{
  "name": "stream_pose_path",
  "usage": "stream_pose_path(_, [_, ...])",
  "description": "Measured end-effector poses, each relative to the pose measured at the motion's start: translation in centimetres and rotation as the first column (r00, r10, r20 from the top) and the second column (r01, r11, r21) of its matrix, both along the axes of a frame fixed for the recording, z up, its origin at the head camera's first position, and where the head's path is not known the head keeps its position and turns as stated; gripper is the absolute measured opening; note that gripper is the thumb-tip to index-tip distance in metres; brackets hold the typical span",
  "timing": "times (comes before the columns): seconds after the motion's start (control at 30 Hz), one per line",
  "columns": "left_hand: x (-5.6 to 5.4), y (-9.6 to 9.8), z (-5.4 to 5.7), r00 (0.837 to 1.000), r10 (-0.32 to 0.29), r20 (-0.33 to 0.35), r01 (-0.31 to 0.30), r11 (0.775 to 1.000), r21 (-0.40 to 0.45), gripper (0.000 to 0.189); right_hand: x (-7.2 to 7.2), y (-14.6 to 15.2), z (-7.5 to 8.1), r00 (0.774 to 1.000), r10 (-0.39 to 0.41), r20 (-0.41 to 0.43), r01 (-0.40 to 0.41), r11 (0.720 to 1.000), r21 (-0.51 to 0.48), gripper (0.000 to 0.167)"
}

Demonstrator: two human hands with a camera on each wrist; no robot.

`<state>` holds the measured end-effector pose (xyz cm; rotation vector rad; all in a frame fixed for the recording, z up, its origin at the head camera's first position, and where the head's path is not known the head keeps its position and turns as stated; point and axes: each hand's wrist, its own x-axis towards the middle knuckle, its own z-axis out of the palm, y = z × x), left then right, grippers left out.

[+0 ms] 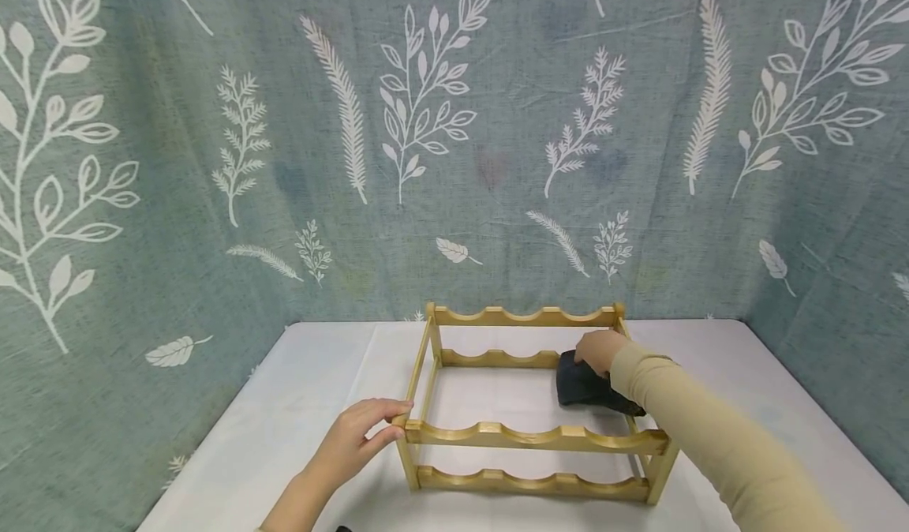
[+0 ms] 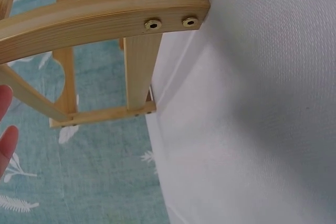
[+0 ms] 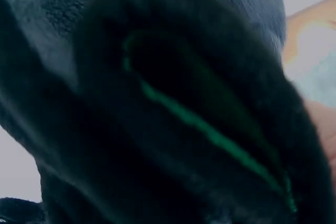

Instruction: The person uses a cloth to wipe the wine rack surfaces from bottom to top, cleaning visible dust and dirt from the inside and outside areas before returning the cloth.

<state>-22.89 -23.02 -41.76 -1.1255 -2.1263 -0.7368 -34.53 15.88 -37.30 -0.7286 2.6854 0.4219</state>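
Note:
A two-tier wooden rack [image 1: 536,437] with scalloped rails stands on the white table. My left hand [image 1: 351,441] grips its front left corner, thumb at the front and fingers over the side rail. Fingertips [image 2: 7,142] show at the edge of the left wrist view, beside the rack's bars [image 2: 100,19]. Over the rack's right end, my right hand [image 1: 602,350] holds a dark cloth [image 1: 585,384], which drapes across the right side rail. Close up in the right wrist view, the plush, folded cloth [image 3: 157,124] has a bright green edge line and hides most of the hand.
The white-covered table [image 1: 305,374] extends to both sides of the rack. A green leaf-patterned curtain [image 1: 490,153] hangs behind it and along both sides. A small black object [image 1: 344,529] peeks in at the bottom edge, near the left forearm.

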Motion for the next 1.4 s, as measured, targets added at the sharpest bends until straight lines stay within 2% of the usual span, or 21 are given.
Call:
stream_pose_path(0.17, [0.1, -0.2, 0.0, 1.0, 0.006, -0.009, -0.006, 1.0, -0.001, 0.025, -0.5, -0.5, 1.2, 0.987, -0.012, 0.161, 0.031, 0.993, -0.113, 0.053])
stream_pose_path(0.3, [0.2, -0.4, 0.1, 1.0, 0.008, -0.013, -0.008, 1.0, 0.002, 0.025, -0.5, -1.9, 3.0, 0.978, 0.076, 0.193, -0.028, 0.971, -0.239, 0.052])
stream_pose_path(0.37, [0.2, -0.5, 0.1, 1.0, 0.005, -0.014, -0.005, 1.0, 0.006, 0.025, -0.3, -3.0, 3.9, 0.981, 0.124, 0.151, -0.074, 0.95, -0.302, 0.051])
stream_pose_path(0.47, [0.3, -0.5, 0.2, 1.0, 0.001, -0.011, -0.001, 1.0, 0.011, 0.025, 0.1, -5.1, 4.5, 0.981, 0.192, 0.004, -0.179, 0.92, -0.35, 0.05])
stream_pose_path(0.6, [0.4, -0.4, 0.3, 1.0, 0.001, -0.007, -0.001, 1.0, 0.014, 0.025, 0.5, -8.1, 4.4, 0.952, 0.237, -0.193, -0.295, 0.875, -0.383, 0.049])
stream_pose_path(0.7, [0.4, -0.3, 0.4, 1.0, 0.006, -0.002, -0.006, 1.0, 0.013, 0.026, 0.1, -10.2, 4.1, 0.933, 0.238, -0.268, -0.334, 0.85, -0.407, 0.048])
stream_pose_path(0.9, [0.4, 0.0, 0.3, 1.0, 0.005, 0.004, -0.005, 1.0, 0.011, 0.026, -1.4, -12.5, 3.2, 0.929, 0.184, -0.321, -0.311, 0.859, -0.407, 0.045])
stream_pose_path(1.07, [0.3, 0.3, 0.2, 1.0, 0.008, 0.004, -0.008, 1.0, 0.008, 0.027, -1.9, -11.6, 2.7, 0.925, 0.145, -0.352, -0.297, 0.853, -0.43, 0.043])
stream_pose_path(1.2, [0.3, 0.4, 0.3, 1.0, 0.006, 0.006, -0.006, 1.0, 0.002, 0.027, -1.8, -9.9, 2.8, 0.911, 0.178, -0.371, -0.332, 0.85, -0.409, 0.041])
stream_pose_path(1.27, [0.4, 0.4, 0.3, 1.0, 0.007, 0.001, -0.007, 1.0, 0.002, 0.027, -1.6, -8.8, 3.0, 0.91, 0.188, -0.369, -0.333, 0.861, -0.384, 0.041])
stream_pose_path(1.4, [0.5, 0.3, 0.3, 1.0, 0.013, -0.013, -0.013, 1.0, 0.004, 0.025, -1.4, -6.1, 3.9, 0.931, 0.192, -0.31, -0.292, 0.901, -0.32, 0.04])
